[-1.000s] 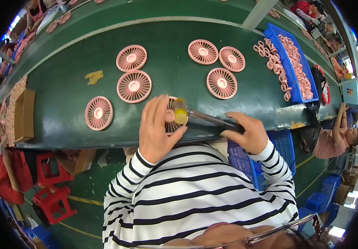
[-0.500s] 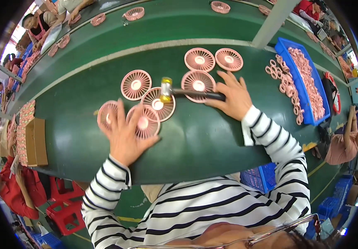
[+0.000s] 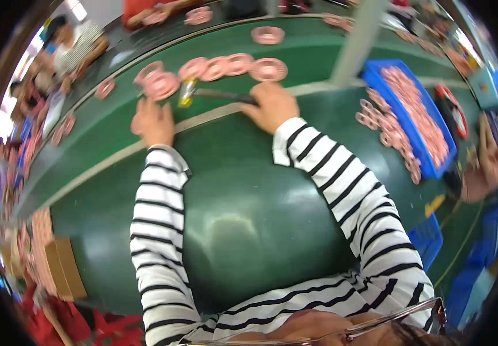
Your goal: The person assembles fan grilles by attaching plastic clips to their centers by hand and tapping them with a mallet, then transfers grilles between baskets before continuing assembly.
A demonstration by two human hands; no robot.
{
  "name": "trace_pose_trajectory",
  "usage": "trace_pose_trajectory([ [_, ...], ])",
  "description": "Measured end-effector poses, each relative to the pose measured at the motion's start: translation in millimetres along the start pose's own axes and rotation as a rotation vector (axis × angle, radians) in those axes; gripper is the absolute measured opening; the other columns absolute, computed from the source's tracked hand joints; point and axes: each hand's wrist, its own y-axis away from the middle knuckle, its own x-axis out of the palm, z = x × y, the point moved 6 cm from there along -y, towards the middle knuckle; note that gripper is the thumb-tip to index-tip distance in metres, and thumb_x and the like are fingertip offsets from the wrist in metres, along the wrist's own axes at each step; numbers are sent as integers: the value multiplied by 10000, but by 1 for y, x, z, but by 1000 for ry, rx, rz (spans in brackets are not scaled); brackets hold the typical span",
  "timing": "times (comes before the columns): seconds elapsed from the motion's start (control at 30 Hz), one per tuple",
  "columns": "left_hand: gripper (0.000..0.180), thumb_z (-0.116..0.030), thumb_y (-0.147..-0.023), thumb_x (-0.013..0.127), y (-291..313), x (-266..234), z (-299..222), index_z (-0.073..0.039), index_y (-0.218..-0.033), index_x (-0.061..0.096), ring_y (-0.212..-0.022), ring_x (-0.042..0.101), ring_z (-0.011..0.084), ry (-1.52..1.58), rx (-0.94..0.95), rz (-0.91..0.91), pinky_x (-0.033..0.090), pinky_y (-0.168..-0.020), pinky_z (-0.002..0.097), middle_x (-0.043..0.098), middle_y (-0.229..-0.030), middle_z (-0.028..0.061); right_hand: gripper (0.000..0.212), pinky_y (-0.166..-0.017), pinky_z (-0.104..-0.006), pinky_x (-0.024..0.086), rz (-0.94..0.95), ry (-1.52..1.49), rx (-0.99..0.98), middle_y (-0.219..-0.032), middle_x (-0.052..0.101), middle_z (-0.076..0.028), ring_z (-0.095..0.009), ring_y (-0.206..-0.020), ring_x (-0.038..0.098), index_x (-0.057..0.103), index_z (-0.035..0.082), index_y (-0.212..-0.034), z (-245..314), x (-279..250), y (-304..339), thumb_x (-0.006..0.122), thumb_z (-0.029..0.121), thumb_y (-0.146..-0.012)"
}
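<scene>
My right hand [image 3: 276, 108] is closed around the black handle of a small mallet [image 3: 217, 95], whose head with yellow ends points left. Several pink, round, slotted grilles [image 3: 239, 64] lie in a row on the far green belt, just beyond the mallet. One grille [image 3: 268, 70] lies right by my right knuckles. My left hand [image 3: 156, 124] reaches forward across the pale strip, its fingers stretched out and apart, somewhat blurred. Its fingertips are at the near edge of a pink grille [image 3: 161, 86]. Something pink shows beside its outer edge, too blurred to name.
A blue crate [image 3: 370, 74] full of small pink rings stands at the right, with loose pink rings [image 3: 396, 135] beside it. A grey post [image 3: 357, 43] rises behind. A cardboard box [image 3: 64, 268] stands at the left. People [image 3: 79, 49] work across the belt.
Both hands have moved forward from the near worktop to the far belt. The grilles have gone with them off the worktop, and the mallet has travelled forward in my right hand.
</scene>
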Motion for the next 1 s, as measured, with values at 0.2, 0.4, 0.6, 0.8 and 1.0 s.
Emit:
trace_pose_trajectory([
  [0.2, 301, -94, -883, 594, 11, -21, 23, 63, -1139, 611, -930, 625, 331, 364, -24, 45, 494, -832, 434, 655, -1067, 206, 392, -700, -429, 517, 302, -18, 4, -865, 584, -114, -314, -834, 612, 609, 74, -828, 19, -59, 98, 681, 457, -784],
  [0.4, 400, -43, -931, 558, 73, -69, -115, 70, -1306, 483, -1276, 479, 317, 376, 177, 143, 351, -1083, 393, 521, -1357, 193, 412, -684, -397, 504, 190, 73, 103, -866, 536, -89, -280, -792, 587, 555, 80, -882, 0, -140, 202, 732, 428, -751],
  [0.6, 286, 15, -815, 601, 145, -147, -238, 5, -1101, 624, -1227, 511, 394, 555, 421, 366, 385, -1047, 456, 546, -1308, 227, 358, -715, -422, 486, -65, 165, 347, -875, 545, -113, -308, -799, 566, 567, 75, -900, -24, -174, 219, 729, 361, -757],
  [0.8, 366, -8, -748, 641, 217, -167, -323, -66, -1109, 635, -1150, 534, 401, 922, 684, 675, 443, -969, 478, 540, -1258, 218, 88, -670, -455, 431, -236, 88, 172, -797, 601, -109, -322, -786, 586, 610, 89, -783, -15, -190, 217, 668, 136, -738],
  [1.0, 280, -26, -821, 631, 226, -159, -311, -39, -1100, 607, -1179, 516, 386, 1043, 495, 774, 437, -971, 463, 539, -1267, 207, 67, -761, -421, 412, -114, -24, 112, -867, 590, -133, -339, -845, 556, 586, 33, -866, -3, -195, 224, 641, 41, -829],
])
